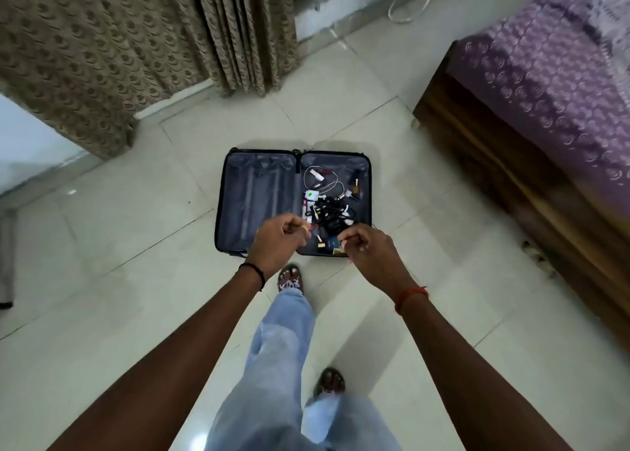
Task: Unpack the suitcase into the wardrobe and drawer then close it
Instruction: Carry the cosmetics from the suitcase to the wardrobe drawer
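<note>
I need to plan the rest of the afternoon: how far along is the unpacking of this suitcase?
Partly done, it seems. The suitcase lies open on the floor; its left half shows only bare lining. Both the left hand and right hand reach out above it with loosely curled fingers, holding nothing clear. Left: the cables and small items piled in the right half, then closing it.

The suitcase (259,198) lies open flat on the floor (392,150), cables and small items (332,208) heaped in its right half. The curtain (119,41) hangs behind it to the left; the bed (545,92) stands to its right. Both hands hover over its near edge, the left hand (279,242) beside the right hand (370,249).
</note>
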